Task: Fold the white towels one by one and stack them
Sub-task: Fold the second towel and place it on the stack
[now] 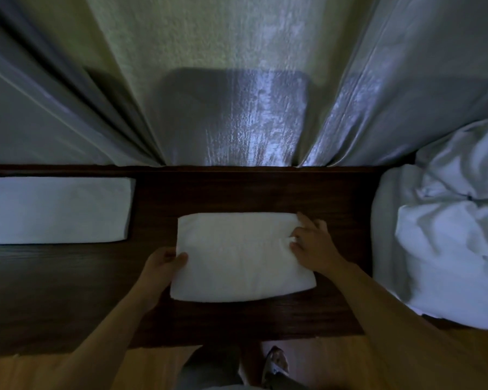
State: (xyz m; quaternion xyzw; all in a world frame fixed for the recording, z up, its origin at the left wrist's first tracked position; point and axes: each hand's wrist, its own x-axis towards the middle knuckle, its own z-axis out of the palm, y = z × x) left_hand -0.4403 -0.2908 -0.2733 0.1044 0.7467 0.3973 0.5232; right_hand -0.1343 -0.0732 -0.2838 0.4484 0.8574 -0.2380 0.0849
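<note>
While both hands (164, 263) (312, 246) hold its ends, the folded towel (241, 256) (white) lies between.

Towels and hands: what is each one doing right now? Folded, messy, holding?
Middle towel: folded into a flat rectangle, lying on the dark table.
Left towel: folded flat, lying alone at the table's left end.
Towel pile: crumpled, not yet folded, at the right.
Left hand: holds the middle towel's left edge, thumb on top.
Right hand: pinches the middle towel's right edge.
</note>
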